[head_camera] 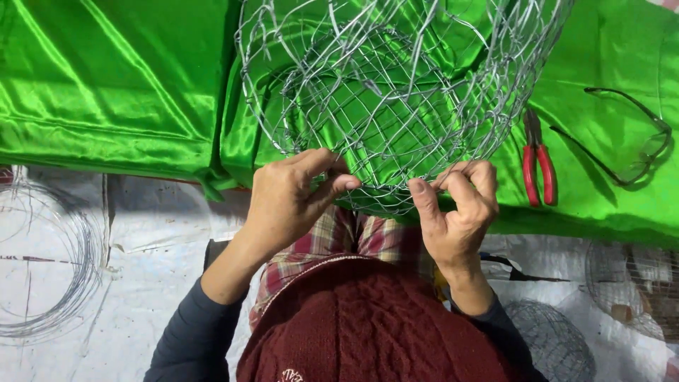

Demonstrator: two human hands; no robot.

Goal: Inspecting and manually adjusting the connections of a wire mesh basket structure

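Both hands are up on the near rim of a wire mesh basket (389, 92), a round open-weave frame of thin silver wire that sits w/ its mouth toward the person, on a shiny green cloth (120, 85) spread over the counter. The left hand (290, 201) is curled shut, thumb and forefinger pinching wire at the basket's lower edge. The right hand (456, 209) is closed too, thumb up and fingers hooked round the rim wire just beside the left, a small gap between them. Both look like they're gripping the same stretch of rim, approx. at the basket's nearest point.

Right of the basket, on the cloth, lie red-handled pliers (537, 163), handles toward the person, not touching the mesh. Further right, well apart, clear safety glasses (629, 138) rest on the cloth.

Below the cloth is a white sheet (155, 247) on the floor. At far left a loose coil of thin wire (49, 262) lies on it. At lower right there's another small mesh basket (555, 339), dark, and a second one (636, 279) near the edge. The person wears dark sleeves, a maroon knit top (375, 325) and plaid trousers (353, 240).
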